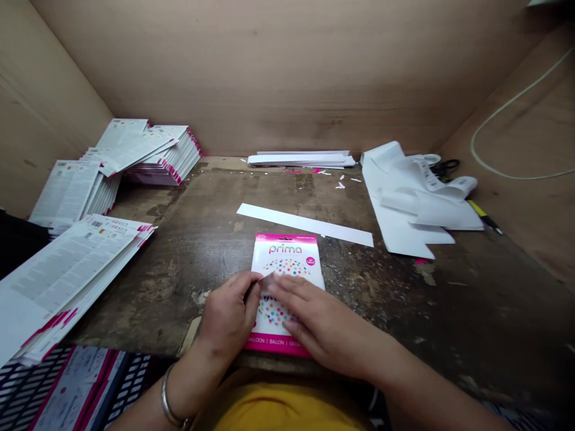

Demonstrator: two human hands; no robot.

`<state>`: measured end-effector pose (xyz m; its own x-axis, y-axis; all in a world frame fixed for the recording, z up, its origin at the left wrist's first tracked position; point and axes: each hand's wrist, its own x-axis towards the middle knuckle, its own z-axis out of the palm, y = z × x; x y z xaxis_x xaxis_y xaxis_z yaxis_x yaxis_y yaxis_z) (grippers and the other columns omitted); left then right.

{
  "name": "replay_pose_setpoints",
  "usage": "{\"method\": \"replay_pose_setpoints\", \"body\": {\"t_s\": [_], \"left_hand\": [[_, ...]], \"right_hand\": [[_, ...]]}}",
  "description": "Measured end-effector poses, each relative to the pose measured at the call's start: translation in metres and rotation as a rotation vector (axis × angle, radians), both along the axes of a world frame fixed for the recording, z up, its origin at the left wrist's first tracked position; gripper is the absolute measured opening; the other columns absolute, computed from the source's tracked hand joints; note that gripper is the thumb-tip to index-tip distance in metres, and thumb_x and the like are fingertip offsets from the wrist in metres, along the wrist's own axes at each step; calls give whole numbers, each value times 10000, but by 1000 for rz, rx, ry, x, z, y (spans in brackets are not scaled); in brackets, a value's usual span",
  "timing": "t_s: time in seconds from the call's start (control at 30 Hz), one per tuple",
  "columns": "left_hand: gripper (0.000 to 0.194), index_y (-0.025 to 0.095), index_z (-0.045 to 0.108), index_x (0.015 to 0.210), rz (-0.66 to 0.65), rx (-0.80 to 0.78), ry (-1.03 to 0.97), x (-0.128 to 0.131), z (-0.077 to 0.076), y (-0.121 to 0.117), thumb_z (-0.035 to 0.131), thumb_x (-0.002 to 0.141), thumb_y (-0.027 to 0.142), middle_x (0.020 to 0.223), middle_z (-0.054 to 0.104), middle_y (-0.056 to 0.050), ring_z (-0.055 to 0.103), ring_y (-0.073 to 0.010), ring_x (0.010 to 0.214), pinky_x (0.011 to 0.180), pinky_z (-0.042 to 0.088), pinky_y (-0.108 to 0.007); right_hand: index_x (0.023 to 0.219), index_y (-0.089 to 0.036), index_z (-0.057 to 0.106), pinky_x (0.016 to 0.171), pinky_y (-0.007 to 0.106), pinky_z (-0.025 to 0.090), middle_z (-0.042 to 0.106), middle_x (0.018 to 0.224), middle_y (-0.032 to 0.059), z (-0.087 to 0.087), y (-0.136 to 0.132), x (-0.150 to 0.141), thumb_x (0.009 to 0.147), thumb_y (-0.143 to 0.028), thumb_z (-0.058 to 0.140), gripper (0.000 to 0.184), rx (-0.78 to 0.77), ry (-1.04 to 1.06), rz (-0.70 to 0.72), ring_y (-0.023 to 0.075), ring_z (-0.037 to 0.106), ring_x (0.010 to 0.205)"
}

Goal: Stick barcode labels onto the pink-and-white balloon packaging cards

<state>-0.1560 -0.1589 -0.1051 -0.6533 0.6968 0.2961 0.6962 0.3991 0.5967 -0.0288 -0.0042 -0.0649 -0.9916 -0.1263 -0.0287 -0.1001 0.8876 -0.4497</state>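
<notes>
Taking the pink and white packet [287,263] as the middle of a clock, I see a blue basket [24,383] at eight o'clock, lower than the worktop [359,311], with pink and white packs [72,389] in it. At nine o'clock is a big stack of cards [85,254], and more card piles [175,155] lean at ten and near eleven.

Next comes the left hand [229,314], with a silver bangle [166,398] on its wrist. Its fingers are curled over the packet, and I can't tell if they pinch something small. The packet lies on the worktop at the near edge, by a yellow top [278,410]. It says "prima" and has bright dots.

At twelve o'clock is a loose white strip [305,224], with a pile of strips [299,160] behind it by the wall. The right hand [318,314] rests on the packet, fingers stretched out.

At two o'clock are curly white sheets [404,206], black loops [449,164] like scissor handles, and a yellow and black tool [483,214]
</notes>
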Motion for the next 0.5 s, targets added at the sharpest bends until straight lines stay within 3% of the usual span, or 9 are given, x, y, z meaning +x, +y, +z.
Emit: {"method": "replay_pose_setpoints", "body": {"t_s": [0.13,0.4,0.5], "left_hand": [[158,202,618,957,9,-20,14,1,1,0,488,886,258,906,683,-33,645,-165,799,715,487,-265],[164,188,612,956,-30,-39,123,7,3,2,462,895,214,912,678,-47,641,-167,799,716,487,-267],[167,191,619,946,-34,-44,67,4,6,1,465,891,224,909,673,-46,632,-172,807,731,481,-277]], "right_hand": [[1419,-142,317,1133,417,237,251,1495,70,-9,2,17,921,-296,422,532,72,-64,-137,213,184,1385],[1426,-133,296,1141,433,199,247,1490,88,-9,-9,0,920,-313,412,550,80,-49,-84,229,191,1380],[1430,-135,286,1144,426,186,257,1489,88,-8,-9,-3,923,-345,409,563,58,-48,-65,223,191,1381]]}}
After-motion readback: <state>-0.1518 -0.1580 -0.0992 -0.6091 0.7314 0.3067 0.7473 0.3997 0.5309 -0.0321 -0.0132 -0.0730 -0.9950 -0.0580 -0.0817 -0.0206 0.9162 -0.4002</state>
